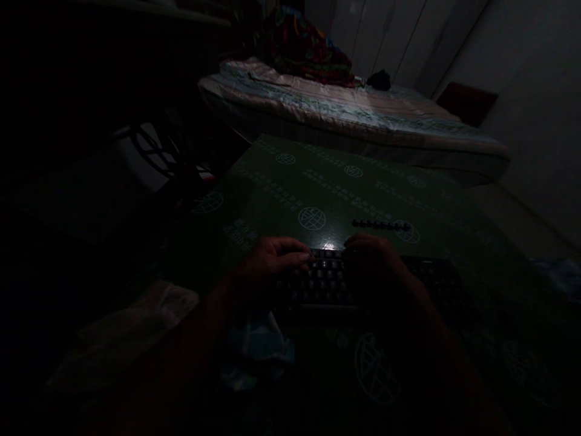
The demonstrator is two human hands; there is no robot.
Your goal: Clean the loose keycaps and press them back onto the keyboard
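Note:
A black keyboard [329,284] lies on a green board printed with white globes and lettering. At the upper left of its keys, my left hand [279,257] has thumb and forefinger closed together; whatever is between them is too dark to name. My right hand [374,257] rests over the keyboard's top rows, its fingers curled and pressed together near the back edge. Its thumb side is lost in shadow, so I cannot see what it grips. Just behind the keyboard lies a row of small dark pieces [381,225], which look like keycaps.
The green board [272,181] reaches toward a bed with a striped mattress [354,112]. A blue and white cloth [258,348] and a pale crumpled bag [131,327] lie at the near left. Farther left stands a dark spoked wheel [154,151]. The room is very dim.

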